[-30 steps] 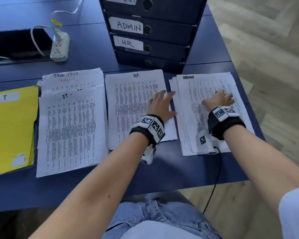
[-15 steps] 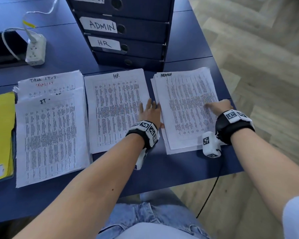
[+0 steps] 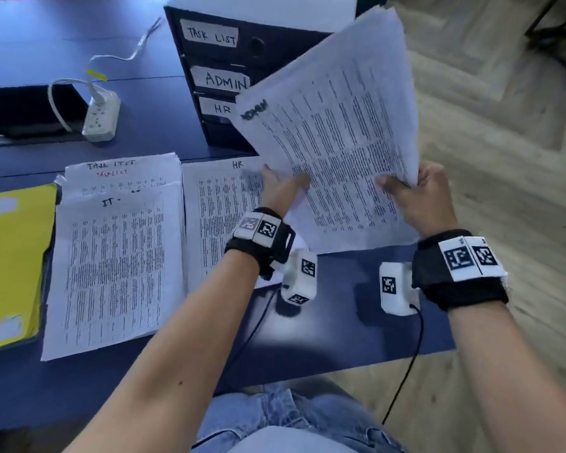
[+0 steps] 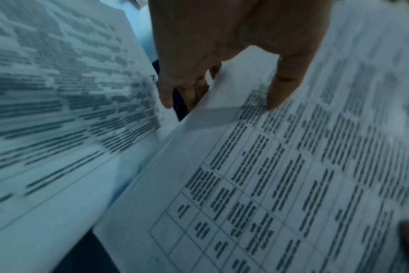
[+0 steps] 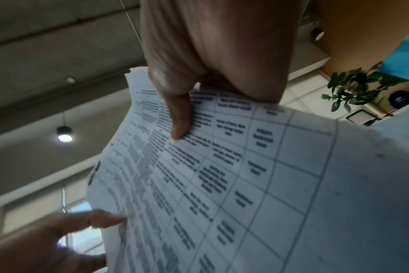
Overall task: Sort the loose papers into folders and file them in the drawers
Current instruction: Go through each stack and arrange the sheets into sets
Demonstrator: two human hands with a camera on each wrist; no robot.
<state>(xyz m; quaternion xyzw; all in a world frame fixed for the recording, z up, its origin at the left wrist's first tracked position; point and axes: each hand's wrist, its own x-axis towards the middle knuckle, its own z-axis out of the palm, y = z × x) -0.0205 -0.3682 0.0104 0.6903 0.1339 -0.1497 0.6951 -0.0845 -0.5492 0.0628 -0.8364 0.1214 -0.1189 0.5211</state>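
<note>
Both hands hold the ADMIN stack of papers (image 3: 334, 132) up off the blue desk (image 3: 324, 325), tilted so its top edge leans away over the drawer unit (image 3: 219, 60). The right hand (image 3: 419, 197) pinches the stack's right edge, thumb pressed on the printed face and the other fingers behind it (the right wrist view shows the thumb flat on a table of text and several sheet edges fanned beside it). The left hand (image 3: 280, 188) grips the lower left part of the stack, thumb on top and fingers tucked underneath; in the left wrist view the thumb lies on the printed sheet while the other fingers curl below its edge. 3 more piles lie flat on the desk: the HR pile (image 3: 223, 217) just left of the left wrist, the IT pile (image 3: 111, 269) beside it, and a TASK LIST pile (image 3: 121, 173) partly covered by the IT pile's upper edge. A yellow folder (image 3: 10, 263) marked IT lies at the far left, touching the IT pile's side. The drawer unit stands at the back of the desk with labels reading TASK LIST, ADMIN and HR from the top down; all of its drawers look closed. A white power strip (image 3: 100, 117) with its cable lies left of the unit.
</note>
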